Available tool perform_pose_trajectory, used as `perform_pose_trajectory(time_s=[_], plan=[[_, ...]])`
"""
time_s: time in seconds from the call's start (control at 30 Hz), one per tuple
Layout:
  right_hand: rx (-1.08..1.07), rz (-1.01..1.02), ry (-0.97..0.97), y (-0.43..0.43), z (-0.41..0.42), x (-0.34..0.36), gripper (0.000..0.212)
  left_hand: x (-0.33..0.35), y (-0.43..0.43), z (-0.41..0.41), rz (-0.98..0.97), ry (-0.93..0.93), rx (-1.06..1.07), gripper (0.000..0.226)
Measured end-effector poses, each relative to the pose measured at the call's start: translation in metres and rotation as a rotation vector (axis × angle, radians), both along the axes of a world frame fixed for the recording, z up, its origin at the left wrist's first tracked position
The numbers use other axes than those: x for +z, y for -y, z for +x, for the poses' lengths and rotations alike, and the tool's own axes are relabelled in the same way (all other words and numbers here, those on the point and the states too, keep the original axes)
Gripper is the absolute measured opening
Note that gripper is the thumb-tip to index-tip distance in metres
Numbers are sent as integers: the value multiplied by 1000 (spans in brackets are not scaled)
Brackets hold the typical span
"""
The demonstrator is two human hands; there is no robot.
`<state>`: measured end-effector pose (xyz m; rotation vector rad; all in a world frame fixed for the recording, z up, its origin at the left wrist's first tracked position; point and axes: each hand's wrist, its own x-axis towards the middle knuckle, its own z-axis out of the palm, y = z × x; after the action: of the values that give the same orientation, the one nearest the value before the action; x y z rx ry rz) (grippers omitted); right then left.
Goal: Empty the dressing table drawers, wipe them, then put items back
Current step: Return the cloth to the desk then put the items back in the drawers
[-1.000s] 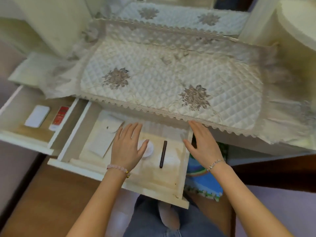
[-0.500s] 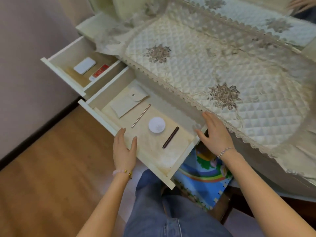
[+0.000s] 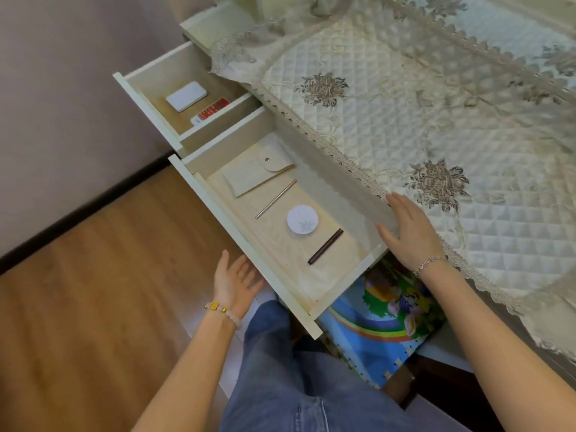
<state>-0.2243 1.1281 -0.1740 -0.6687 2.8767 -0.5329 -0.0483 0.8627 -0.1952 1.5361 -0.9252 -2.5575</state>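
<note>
Left hand (image 3: 235, 283), right hand (image 3: 410, 233), open drawer (image 3: 238, 240), pouch (image 3: 255, 177)

**Dressing table: surfaces and contents**

Dressing table (image 3: 194, 24) top covered by quilted lace-edged cloth (image 3: 405, 126). Two drawers stand open.

Near drawer (image 3: 224, 221): snap pouch (image 3: 255, 176), thin metal rod (image 3: 276, 199), white round disc (image 3: 302, 219), dark stick (image 3: 325, 246).

Far drawer (image 3: 146, 110): white flat case (image 3: 186, 96), red-and-white pack (image 3: 210, 111) just beside it.

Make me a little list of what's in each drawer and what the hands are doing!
big drawer: pouch, silver stick, round disc, dark pencil
small drawer: white box, red pack
left hand: open, palm up, by the big drawer's front
right hand: open, at the big drawer's right side
tabletop: quilted cloth
</note>
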Motion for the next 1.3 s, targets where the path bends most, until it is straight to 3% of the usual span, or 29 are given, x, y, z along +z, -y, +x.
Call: perform_pose_trajectory(time_s=[0.3, 0.57, 1.3], plan=[[-5, 71, 155, -10, -35, -5, 61, -2, -9, -38, 99, -46, -20, 68], [-21, 34, 181, -14, -34, -14, 75, -3, -33, -100, 139, -94, -82, 73], [-67, -30, 199, -13, -34, -19, 73, -15, -77, -230, 316, -258, -199, 83]])
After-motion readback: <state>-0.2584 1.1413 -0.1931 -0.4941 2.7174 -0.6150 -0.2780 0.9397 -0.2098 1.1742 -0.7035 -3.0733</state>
